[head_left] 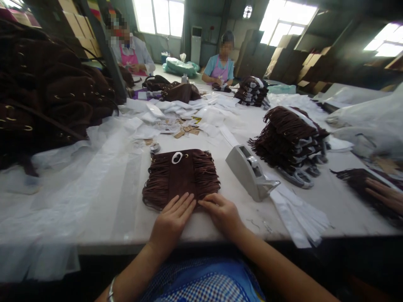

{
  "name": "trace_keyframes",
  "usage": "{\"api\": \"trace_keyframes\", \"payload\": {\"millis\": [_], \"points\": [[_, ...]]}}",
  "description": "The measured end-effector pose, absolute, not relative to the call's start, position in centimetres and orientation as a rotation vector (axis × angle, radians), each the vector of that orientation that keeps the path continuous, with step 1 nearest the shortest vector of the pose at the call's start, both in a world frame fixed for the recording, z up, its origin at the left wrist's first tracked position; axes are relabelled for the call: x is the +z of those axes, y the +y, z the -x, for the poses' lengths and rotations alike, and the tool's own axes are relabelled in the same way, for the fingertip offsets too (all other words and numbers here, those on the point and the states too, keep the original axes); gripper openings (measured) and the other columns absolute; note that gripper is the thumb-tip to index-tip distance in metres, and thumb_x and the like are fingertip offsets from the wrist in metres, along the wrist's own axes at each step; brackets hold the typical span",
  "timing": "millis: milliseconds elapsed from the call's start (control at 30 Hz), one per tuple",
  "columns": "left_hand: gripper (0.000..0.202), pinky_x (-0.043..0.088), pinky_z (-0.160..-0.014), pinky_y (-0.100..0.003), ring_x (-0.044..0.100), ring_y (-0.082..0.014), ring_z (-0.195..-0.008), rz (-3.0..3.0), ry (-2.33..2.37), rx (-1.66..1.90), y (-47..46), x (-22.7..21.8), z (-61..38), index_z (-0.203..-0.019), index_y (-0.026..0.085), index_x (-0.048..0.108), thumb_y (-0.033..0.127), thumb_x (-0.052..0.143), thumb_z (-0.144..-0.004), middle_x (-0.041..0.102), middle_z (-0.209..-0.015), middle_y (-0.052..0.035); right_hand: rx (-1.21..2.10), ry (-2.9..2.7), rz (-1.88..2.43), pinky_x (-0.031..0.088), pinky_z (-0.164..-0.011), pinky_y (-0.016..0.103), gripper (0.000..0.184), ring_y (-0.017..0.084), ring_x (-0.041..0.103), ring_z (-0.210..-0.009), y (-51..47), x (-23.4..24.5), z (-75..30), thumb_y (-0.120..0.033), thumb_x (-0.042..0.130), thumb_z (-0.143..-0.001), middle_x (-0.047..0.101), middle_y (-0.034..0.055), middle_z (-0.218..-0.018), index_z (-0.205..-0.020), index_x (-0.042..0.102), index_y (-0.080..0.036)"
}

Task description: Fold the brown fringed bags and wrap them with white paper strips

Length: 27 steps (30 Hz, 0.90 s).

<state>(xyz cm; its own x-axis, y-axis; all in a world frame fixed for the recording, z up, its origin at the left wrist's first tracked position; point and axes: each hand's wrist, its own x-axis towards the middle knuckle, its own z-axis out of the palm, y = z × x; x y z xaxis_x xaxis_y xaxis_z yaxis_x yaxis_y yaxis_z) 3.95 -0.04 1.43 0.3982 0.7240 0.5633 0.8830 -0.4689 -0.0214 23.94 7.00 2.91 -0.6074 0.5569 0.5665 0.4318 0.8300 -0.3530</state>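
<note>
A dark brown fringed bag [181, 178] lies flat on the white table in front of me, with a white oval piece [177, 157] near its top edge. My left hand [176, 212] rests flat on the bag's lower middle, fingers stretched out and side by side. At the lower right edge of the bag, my right hand [218, 209] has its thumb and fingers pinched together by the fringe. What sits between those fingertips is too small to make out. A grey tape dispenser [248, 170] stands to the right of the bag.
Stacked fringed bags [289, 136] stand behind the dispenser, with white paper strips [299, 214] at the table's front edge. Brown bags [47, 92] are heaped at left beside clear plastic sleeves [63, 193]. A co-worker's hand [385, 195] touches another fringed piece at right. Two people work across the table.
</note>
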Motion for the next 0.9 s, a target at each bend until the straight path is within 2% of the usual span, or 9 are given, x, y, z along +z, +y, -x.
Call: {"api": "trace_keyframes", "payload": {"millis": [133,200,333,467,567,667,733,800,900], "points": [[0.048,0.047,-0.102,-0.046,0.056,-0.0254,-0.125,2.353,-1.361,-0.647,0.0,1.1,-3.6,-0.136,0.011,0.053,0.008,0.028,-0.095,0.055,-0.14,-0.0099,0.32,-2.338,0.639,0.056,-0.082,0.023,0.023,0.014,0.069,-0.091,7.2,5.6,-26.8,-0.016,0.057,-0.094,0.072,0.0051,-0.104,-0.112,0.069,-0.023],[0.05,0.044,-0.104,-0.047,0.055,-0.0255,-0.126,2.343,-1.325,-0.639,0.1,0.6,-3.3,-0.138,0.011,0.051,0.008,0.027,-0.094,0.052,-0.143,-0.0102,0.268,-2.183,0.809,0.055,-0.087,0.025,0.02,0.015,0.069,-0.093,8.0,7.3,-29.7,-0.019,0.058,-0.093,0.072,0.0047,-0.104,-0.109,0.07,-0.023],[0.051,0.041,-0.107,-0.047,0.056,-0.0259,-0.125,2.348,-1.315,-0.656,0.3,0.1,-3.0,-0.141,0.012,0.048,0.01,0.034,-0.092,0.051,-0.143,-0.0102,0.117,-1.817,1.277,0.056,-0.085,0.03,0.019,0.019,0.069,-0.09,10.0,10.2,-35.3,-0.027,0.056,-0.095,0.071,0.0059,-0.102,-0.105,0.071,-0.022],[0.045,0.047,-0.103,-0.045,0.059,-0.0269,-0.121,2.364,-1.341,-0.695,0.5,0.6,-3.2,-0.139,0.016,0.051,0.02,0.043,-0.094,0.056,-0.138,-0.0095,0.136,-1.996,1.163,0.054,-0.092,0.035,0.023,0.02,0.067,-0.099,11.4,11.3,-35.1,-0.027,0.055,-0.095,0.07,0.0053,-0.109,-0.113,0.069,-0.025],[0.04,0.051,-0.099,-0.043,0.061,-0.0267,-0.118,2.37,-1.389,-0.738,0.6,1.2,-3.4,-0.133,0.018,0.057,0.027,0.046,-0.096,0.061,-0.134,-0.0084,0.234,-2.246,0.886,0.05,-0.102,0.036,0.038,0.018,0.061,-0.115,12.0,11.5,-30.8,-0.023,0.054,-0.095,0.064,0.0031,-0.126,-0.133,0.056,-0.03],[0.033,0.055,-0.092,-0.039,0.066,-0.025,-0.109,2.366,-1.468,-0.776,1.0,1.8,-3.3,-0.122,0.022,0.064,0.033,0.046,-0.097,0.066,-0.127,-0.0055,0.293,-2.404,0.675,0.04,-0.112,0.035,0.057,0.017,0.043,-0.135,13.2,11.6,-24.9,-0.019,0.051,-0.096,0.045,0.0042,-0.149,-0.15,0.033,-0.028],[0.029,0.058,-0.082,-0.033,0.071,-0.0215,-0.098,2.363,-1.537,-0.814,1.3,2.1,-3.2,-0.112,0.024,0.068,0.037,0.046,-0.098,0.071,-0.119,-0.0025,0.292,-2.446,0.586,0.033,-0.116,0.034,0.065,0.017,0.031,-0.143,14.6,11.5,-21.1,-0.016,0.051,-0.094,0.032,0.0053,-0.156,-0.153,0.024,-0.023],[0.028,0.058,-0.072,-0.028,0.073,-0.0187,-0.088,2.345,-1.6,-0.863,1.5,2.3,-3.0,-0.105,0.025,0.068,0.037,0.043,-0.099,0.073,-0.112,-0.0017,0.283,-2.499,0.515,0.029,-0.117,0.034,0.066,0.018,0.029,-0.144,16.2,11.0,-18.3,-0.011,0.053,-0.092,0.031,0.0088,-0.156,-0.152,0.026,-0.017],[0.026,0.058,-0.075,-0.03,0.071,-0.0212,-0.092,2.188,-1.713,-0.946,1.8,2.8,-2.9,-0.109,0.02,0.063,0.035,0.045,-0.099,0.07,-0.114,-0.0077,0.305,-2.635,0.468,0.034,-0.113,0.032,0.051,0.019,0.047,-0.131,17.8,9.3,-16.6,-0.003,0.05,-0.088,0.055,0.0109,-0.138,-0.138,0.05,-0.013]]}}
